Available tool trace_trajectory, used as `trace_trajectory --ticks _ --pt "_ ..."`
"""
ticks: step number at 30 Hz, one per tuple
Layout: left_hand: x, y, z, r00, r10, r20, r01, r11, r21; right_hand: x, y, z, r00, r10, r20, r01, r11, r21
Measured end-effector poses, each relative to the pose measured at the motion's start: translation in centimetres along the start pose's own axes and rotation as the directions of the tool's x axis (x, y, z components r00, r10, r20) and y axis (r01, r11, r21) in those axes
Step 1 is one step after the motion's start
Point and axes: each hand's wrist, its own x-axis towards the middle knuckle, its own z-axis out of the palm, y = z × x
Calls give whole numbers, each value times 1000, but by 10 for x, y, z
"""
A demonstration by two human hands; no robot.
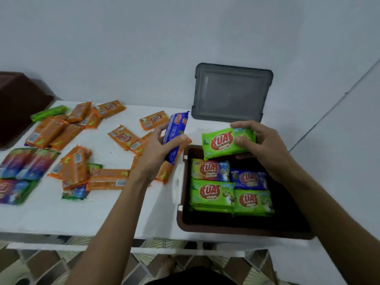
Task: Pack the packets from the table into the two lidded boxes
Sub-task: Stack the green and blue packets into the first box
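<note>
A dark brown open box (242, 228) stands at the table's right front, with green and blue packets (211, 193) laid flat inside. My right hand (261, 144) grips a green packet (223, 144) over the box's far end. My left hand (158, 148) holds a blue packet (174, 132) upright, just left of the box. Several orange packets (67, 132) lie scattered across the white table (82, 214). The grey lid (231, 93) leans against the wall behind the box.
A second dark brown box (18, 105) sits at the far left edge. Multicoloured packets (22, 167) lie at the left front. One green packet (49, 113) rests at the back left. The wall stands close behind the table. Tiled floor shows below the front edge.
</note>
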Motion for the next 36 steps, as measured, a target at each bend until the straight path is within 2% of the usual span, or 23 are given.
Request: trace_trajectory --ticks 5,12,18,22,24,28,33,36 --pt "-3 -3 37 994 107 3 -107 989 101 -37 12 -37 995 75 -68 -76 997 -19" --pt "-6 -12 66 976 217 2 -210 944 255 -73 41 -57 976 216 -13 -216 970 -110" --pt "-10 -24 74 981 195 -19 -175 915 362 -78 62 -51 949 313 34 -301 934 -192" --pt "-11 -27 74 978 206 -44 -175 911 372 -76 73 -52 903 423 73 -389 878 -279" --pt "-11 -28 74 977 212 -32 -183 901 393 -75 76 -52 898 436 61 -381 840 -387" --pt "-11 -29 76 973 230 6 -208 867 454 -73 81 -49 935 354 23 -240 680 -693" --pt "-13 -27 77 967 253 33 -237 841 486 -75 83 -45 936 351 22 -206 599 -774" --pt "-15 -25 78 959 279 58 -272 832 485 -75 76 -40 945 326 11 -164 505 -847"
